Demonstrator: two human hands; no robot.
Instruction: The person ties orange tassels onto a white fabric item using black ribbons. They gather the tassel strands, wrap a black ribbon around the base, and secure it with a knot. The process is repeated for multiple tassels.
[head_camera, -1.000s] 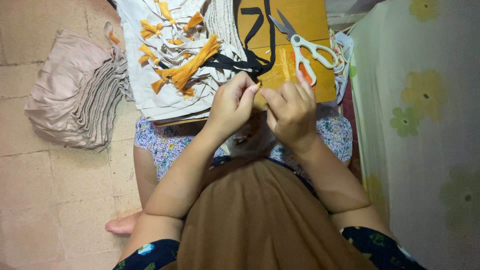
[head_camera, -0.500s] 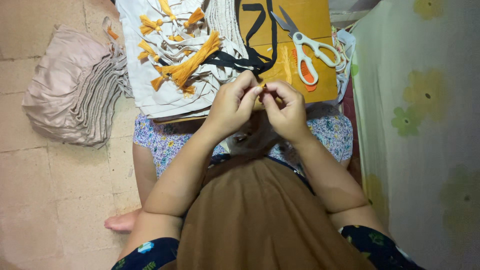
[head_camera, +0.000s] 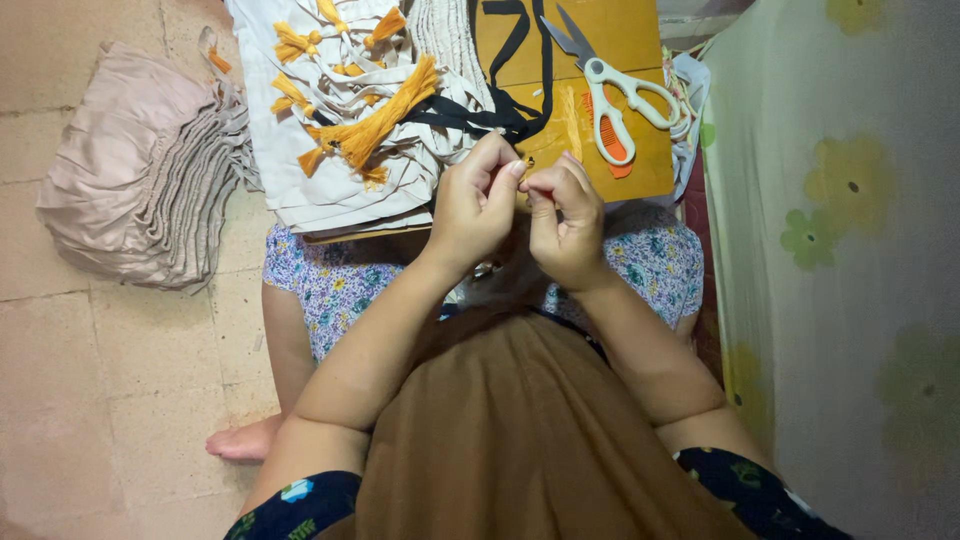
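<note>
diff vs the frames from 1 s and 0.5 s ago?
The right hand has drawn in toward the left hand; fingertips of both now meet, pinching something too small to identify. Nothing visibly let go. The scissors, orange tassels, black strap and folded cloth pile stayed put.

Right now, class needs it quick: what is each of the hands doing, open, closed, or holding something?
Left hand: fingers pinched shut on something tiny; what it is cannot be told.
Right hand: fingertips pinched at the same spot, meeting the left; contents cannot be told.
</note>
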